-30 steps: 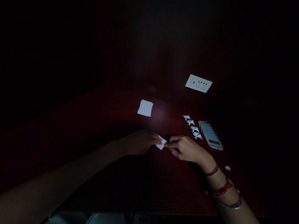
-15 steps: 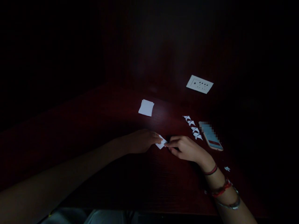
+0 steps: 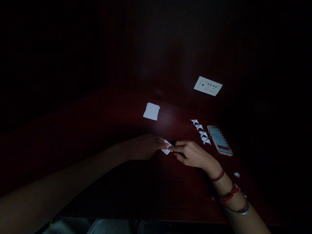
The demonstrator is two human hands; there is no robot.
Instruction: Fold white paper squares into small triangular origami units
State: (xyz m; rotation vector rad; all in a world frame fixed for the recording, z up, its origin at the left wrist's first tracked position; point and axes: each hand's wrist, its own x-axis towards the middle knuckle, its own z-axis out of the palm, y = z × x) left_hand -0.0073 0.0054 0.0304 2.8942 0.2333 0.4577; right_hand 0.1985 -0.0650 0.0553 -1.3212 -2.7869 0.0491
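Note:
A small piece of white paper (image 3: 166, 151), partly folded, lies on the dark red table between my hands. My left hand (image 3: 149, 146) grips it from the left, thumb on top; the other fingers are mostly hidden. From the right, my right hand (image 3: 192, 153) presses its outstretched index finger on the paper, close to the left thumb. The right thumb stays apart below, holding nothing. To the right of this hand, several folded white paper pieces (image 3: 199, 126) stand in a slanting row. Farther back rests a stack of square white paper sheets (image 3: 151, 111).
A phone (image 3: 220, 140) with a lit screen lies right of the folded row. Small white scraps (image 3: 236, 174) lie nearer the right forearm. A white socket plate (image 3: 208, 86) is on the back panel. The table's front edge (image 3: 146, 221) runs along the bottom; the surroundings are very dark.
My right index finger has slid left across the paper, from its right corner to beside my left thumb. The left hand keeps its grip; the view has shifted slightly.

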